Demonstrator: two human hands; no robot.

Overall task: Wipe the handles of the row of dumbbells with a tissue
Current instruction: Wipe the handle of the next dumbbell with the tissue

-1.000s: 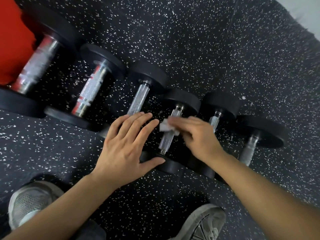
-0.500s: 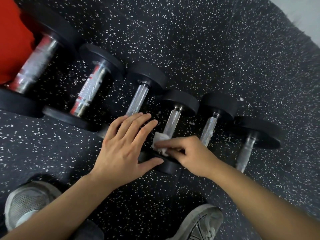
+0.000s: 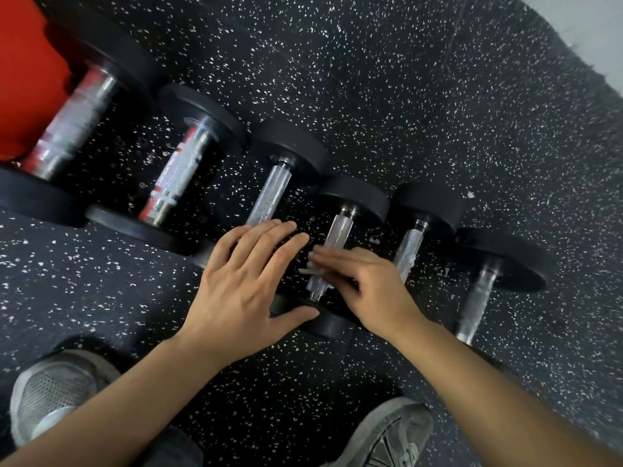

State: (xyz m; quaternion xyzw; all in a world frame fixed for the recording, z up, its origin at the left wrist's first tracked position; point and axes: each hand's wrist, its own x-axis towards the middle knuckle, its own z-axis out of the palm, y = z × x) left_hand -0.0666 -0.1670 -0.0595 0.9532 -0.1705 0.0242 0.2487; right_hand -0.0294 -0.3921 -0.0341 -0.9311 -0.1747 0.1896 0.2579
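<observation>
Several black dumbbells with knurled steel handles lie in a row on the speckled rubber floor. My right hand pinches a small white tissue against the middle of the fourth dumbbell's handle. My left hand lies flat, fingers spread, over the near weight plate of that dumbbell and the lower end of the third dumbbell's handle, its thumb on the plate's rim. The fifth handle is just right of my right hand.
A red object stands at the far left behind the largest dumbbell. My two grey shoes are on the floor below the row. A pale floor strip shows at the top right.
My right hand slid the tissue down the fourth handle toward the near plate, then back up to about its middle. My left hand has stayed in place.
</observation>
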